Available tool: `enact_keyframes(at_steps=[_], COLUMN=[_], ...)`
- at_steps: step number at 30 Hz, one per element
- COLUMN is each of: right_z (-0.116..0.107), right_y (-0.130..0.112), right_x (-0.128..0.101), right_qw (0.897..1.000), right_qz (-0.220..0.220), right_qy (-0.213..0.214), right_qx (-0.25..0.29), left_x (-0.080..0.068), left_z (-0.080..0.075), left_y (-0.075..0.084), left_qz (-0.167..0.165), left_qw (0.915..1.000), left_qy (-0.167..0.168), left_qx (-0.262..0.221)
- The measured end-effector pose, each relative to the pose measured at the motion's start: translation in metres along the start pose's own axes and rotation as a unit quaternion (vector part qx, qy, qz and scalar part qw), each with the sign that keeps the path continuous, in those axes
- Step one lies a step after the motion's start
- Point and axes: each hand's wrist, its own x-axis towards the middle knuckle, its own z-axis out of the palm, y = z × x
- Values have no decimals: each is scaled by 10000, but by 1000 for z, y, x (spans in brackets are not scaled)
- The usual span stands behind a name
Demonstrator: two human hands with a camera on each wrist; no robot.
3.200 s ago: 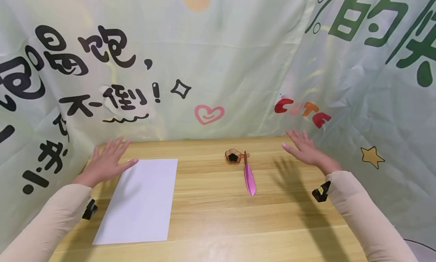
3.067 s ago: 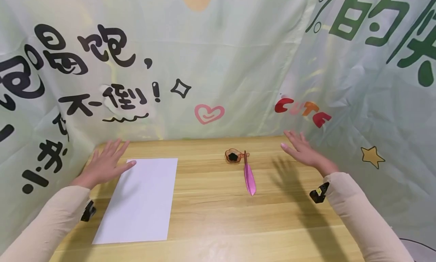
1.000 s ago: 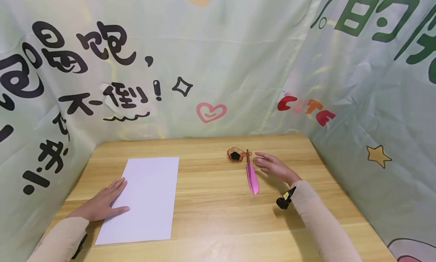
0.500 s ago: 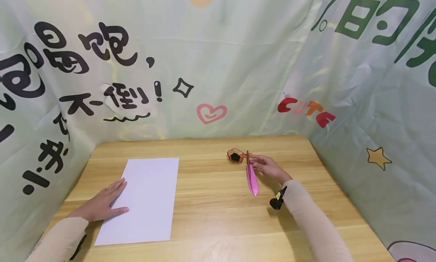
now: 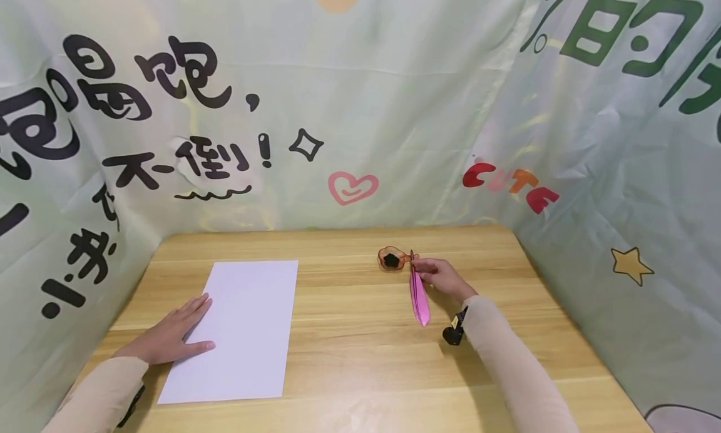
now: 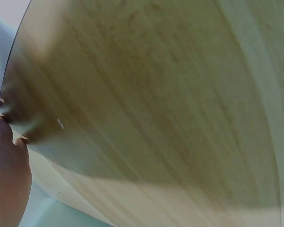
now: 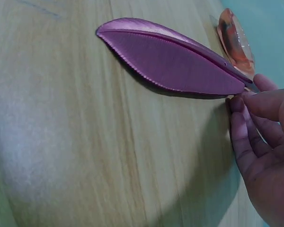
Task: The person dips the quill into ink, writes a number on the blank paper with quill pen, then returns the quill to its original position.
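Head view: right hand pinches the pink quill's shaft beside the ink dish, far right on the surface, while the left hand lies flat, fingers straight, apparently steadying the paper.

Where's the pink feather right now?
In the head view the feather lies on the table's right half, tip toward the orange ink dish; the right hand pinches its stem, far from the paper.

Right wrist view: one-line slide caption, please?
Right hand pinches the pink feather quill by its stem beside the amber ink dish.
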Motion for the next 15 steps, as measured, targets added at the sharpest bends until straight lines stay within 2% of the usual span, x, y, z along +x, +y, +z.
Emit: enact_keyframes(at_steps=[15], right_z=[4], right_y=[-1], right_x=[1], right_qw=[9968], right_qz=[-233], right_qy=[190], right_qx=[-747], left_x=[2], left_z=[2], left_y=[-2], left_qz=[-116], left_qw=[9999], left_qy=[-62], left_qx=[34])
